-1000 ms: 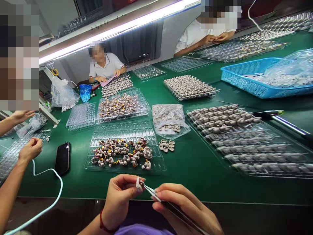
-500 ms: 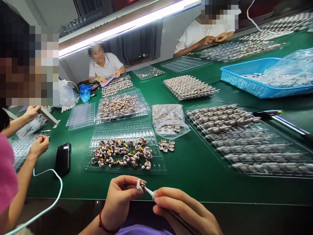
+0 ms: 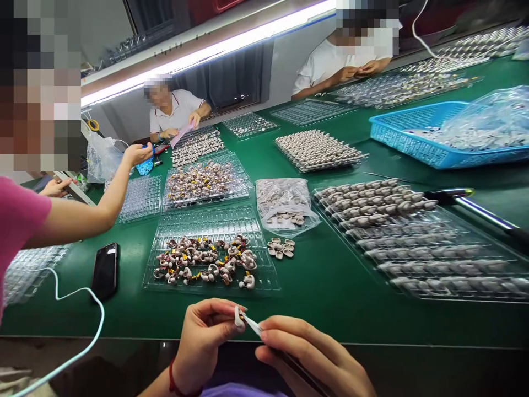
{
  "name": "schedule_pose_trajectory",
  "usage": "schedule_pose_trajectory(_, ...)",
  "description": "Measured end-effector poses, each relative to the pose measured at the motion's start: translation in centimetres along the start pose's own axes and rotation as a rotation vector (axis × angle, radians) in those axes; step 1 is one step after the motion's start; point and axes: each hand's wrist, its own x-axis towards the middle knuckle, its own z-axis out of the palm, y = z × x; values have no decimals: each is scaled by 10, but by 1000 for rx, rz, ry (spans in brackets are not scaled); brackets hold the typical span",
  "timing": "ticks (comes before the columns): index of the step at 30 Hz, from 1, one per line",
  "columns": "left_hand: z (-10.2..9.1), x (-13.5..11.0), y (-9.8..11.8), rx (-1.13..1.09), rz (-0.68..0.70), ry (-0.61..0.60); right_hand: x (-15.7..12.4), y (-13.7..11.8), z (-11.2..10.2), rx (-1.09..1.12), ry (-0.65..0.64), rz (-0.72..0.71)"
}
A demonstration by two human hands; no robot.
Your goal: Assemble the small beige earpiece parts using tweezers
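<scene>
My left hand pinches a small beige earphone part between thumb and fingertips, just over the table's front edge. In my right hand are tweezers, held like a pen, their pale tips touching the part's inner side. What the tips grip there is too small to tell. Beyond my hands, a clear plastic tray carries a pile of similar curved beige parts with yellow and dark bits. Several loose beige oval caps lie right of that tray, below a clear bag of such caps.
Trays with rows of beige parts stand at the right, beside a shiny rod. Farther back is a blue basket. A black phone and white cable lie left. A co-worker's arm reaches across there; two people sit opposite.
The left co-worker's arm has swung out forward over the table toward the blue bag. The beige part in my left hand has turned slightly; the tweezers stay at it.
</scene>
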Motion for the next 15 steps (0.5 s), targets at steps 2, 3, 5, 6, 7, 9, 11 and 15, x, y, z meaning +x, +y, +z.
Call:
schedule_pose_trajectory(2,0,-1,0,3,10,-4,0,0,0,-1,1,1)
schedule_pose_trajectory(3,0,-1,0,6,15,-6,0,1,0,-5,1,0)
schedule_pose_trajectory(5,-1,-1,-1,14,23,-9,0,1,0,-17,-1,-7)
schedule_pose_trajectory(6,-1,-1,-1,20,25,-10,0,1,0,-24,-3,-11)
schedule_pose_trajectory(7,-2,-1,-1,25,26,-11,0,0,0,-31,-6,-15)
schedule_pose_trajectory(9,-2,-1,-1,27,27,-11,0,0,1,-44,-10,-24)
schedule_pose_trajectory(11,-3,-1,-2,23,33,-10,1,0,1,-57,-12,-31)
schedule_pose_trajectory(15,-3,-2,-2,19,37,-2,0,-1,1,-67,-13,-35)
